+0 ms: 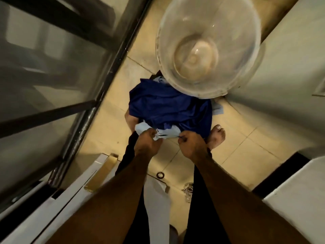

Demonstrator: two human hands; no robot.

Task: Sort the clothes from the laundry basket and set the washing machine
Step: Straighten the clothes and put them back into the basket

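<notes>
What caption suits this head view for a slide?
The left hand and right hand grip blue clothes over the tiled floor, near a clear tub.

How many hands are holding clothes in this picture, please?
2. The left hand pinches the light blue cloth at its left end; the right hand grips what looks like its other end, near the bare foot.

Two hands: left hand (148, 140), right hand (191, 145). One clear plastic basin (207, 50), far. One dark blue garment (168, 106). Two pale blue cloths in plain sight: near cloth (164, 135), right cloth (218, 109). One bare foot (217, 136) plainly seen. One small ring (160, 175) and one wire tangle (189, 190) on the floor (246, 147).
</notes>
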